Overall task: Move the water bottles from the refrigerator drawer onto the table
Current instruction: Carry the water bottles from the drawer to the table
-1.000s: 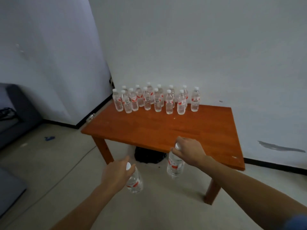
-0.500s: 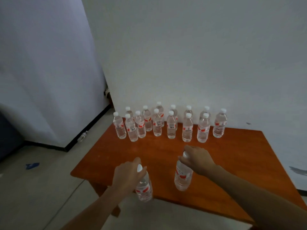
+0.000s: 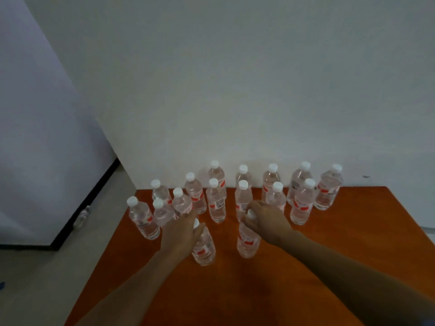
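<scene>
Two upright bottles [image 3: 204,249] [image 3: 247,243] have their caps inside curled fingers [image 3: 186,218] [image 3: 256,207]

Bare left hand [image 3: 181,231], bare right hand [image 3: 266,220], blue right sleeve edge [image 3: 432,323]

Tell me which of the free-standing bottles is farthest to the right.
The clear plastic water bottle with white cap at the right end of the back row; all others stand left of it.

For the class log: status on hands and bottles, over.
Left hand grips left bottle at cap. Right hand grips right bottle at cap. Both over table. Standing bottles close ahead.
</scene>
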Demonstrator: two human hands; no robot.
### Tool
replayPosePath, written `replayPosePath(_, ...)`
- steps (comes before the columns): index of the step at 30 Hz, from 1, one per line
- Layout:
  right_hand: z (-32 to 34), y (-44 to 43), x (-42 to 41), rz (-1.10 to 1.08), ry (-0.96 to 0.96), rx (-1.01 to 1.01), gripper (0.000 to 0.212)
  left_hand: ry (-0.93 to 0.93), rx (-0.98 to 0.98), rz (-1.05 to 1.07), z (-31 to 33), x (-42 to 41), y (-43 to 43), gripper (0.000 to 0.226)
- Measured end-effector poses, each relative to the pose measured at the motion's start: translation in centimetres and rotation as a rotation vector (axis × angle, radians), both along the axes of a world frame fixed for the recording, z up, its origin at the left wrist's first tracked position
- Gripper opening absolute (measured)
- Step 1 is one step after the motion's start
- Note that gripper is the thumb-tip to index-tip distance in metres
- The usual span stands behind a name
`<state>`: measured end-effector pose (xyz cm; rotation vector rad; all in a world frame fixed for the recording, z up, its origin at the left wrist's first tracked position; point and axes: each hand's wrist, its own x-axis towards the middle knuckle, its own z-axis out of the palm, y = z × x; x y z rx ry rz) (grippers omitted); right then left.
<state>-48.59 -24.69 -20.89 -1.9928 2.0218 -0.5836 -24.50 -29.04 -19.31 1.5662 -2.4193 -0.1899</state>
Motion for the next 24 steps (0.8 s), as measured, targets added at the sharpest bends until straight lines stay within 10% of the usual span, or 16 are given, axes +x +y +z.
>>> replayPosePath(24,-2.0,-5.5,6.5,-0.465,0.025,0.184,0.062,-0.025,-0.001,-0.476,-1.7,0.9,-13.9,0.038)
